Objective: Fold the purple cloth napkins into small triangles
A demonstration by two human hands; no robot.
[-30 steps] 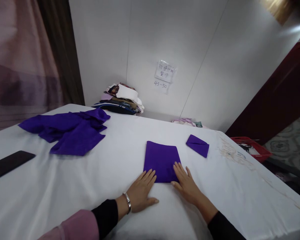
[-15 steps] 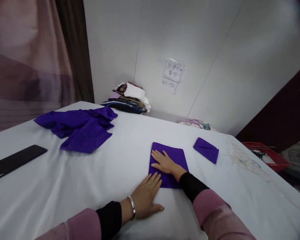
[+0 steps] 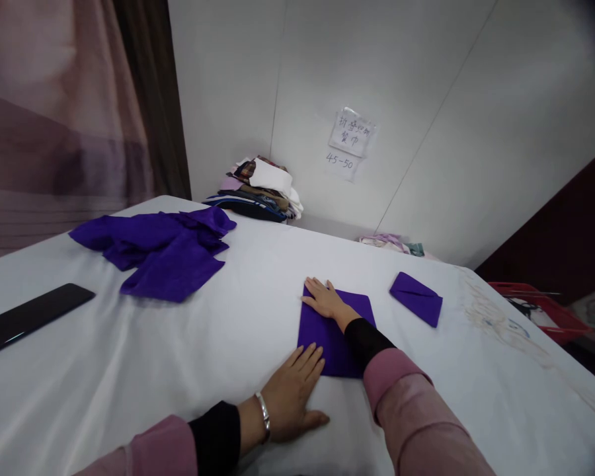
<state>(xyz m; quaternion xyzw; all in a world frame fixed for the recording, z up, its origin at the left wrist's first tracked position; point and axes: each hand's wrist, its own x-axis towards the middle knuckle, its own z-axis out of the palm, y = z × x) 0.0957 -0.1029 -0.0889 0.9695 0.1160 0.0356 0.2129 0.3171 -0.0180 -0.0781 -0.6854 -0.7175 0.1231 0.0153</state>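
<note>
A purple cloth napkin [image 3: 333,337], folded to a flat square-like shape, lies on the white-covered table [image 3: 258,311]. My right hand [image 3: 324,299] presses flat on its far left corner, fingers stretched out. With a silver bracelet at the wrist, my left hand [image 3: 295,393] lies open, its fingertips on the napkin's near left corner and its palm on the white cover. To the right sits a smaller folded purple napkin [image 3: 417,301]. My right forearm hides part of the square napkin's right side.
Several loose purple cloths [image 3: 163,248] lie heaped at the left, behind a long black flat object [image 3: 34,317]. A pile of folded fabrics [image 3: 262,188] stands by the wall, with more cloths [image 3: 389,243] behind the table. A red basket [image 3: 550,311] is beyond the right edge.
My right hand has slid away from me toward the napkin's far left corner. My left hand stays at the near corner. The whole view has shifted slightly.
</note>
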